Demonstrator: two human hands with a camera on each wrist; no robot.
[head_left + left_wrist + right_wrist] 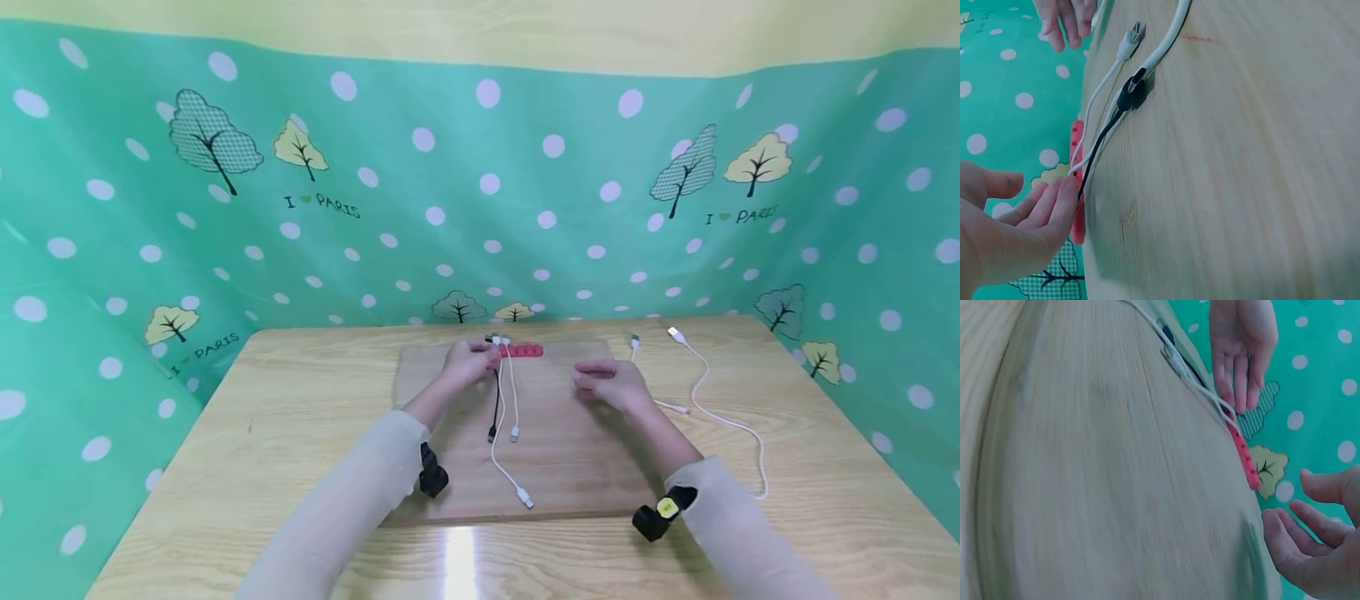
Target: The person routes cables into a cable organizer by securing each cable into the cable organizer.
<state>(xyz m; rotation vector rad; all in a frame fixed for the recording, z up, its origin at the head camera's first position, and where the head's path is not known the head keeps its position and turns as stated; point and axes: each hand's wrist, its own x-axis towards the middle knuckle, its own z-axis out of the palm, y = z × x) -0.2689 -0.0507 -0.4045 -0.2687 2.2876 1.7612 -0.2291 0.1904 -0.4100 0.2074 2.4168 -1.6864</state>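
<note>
A red cable holder with slots lies along the far edge of the wooden board. A black cable, a short white cable and a longer white cable run from its left part toward the near side. My left hand is at the holder's left end. Its fingers are nearly straight, with fingertips right at the cables and the thumb apart in the left wrist view. Over the board's right side, my right hand hovers with fingers loosely bent and nothing between them.
To the right of the board, a long white cable curves across the table. A shorter white cable lies partly hidden behind the right hand. A green dotted cloth hangs behind the table and at both sides.
</note>
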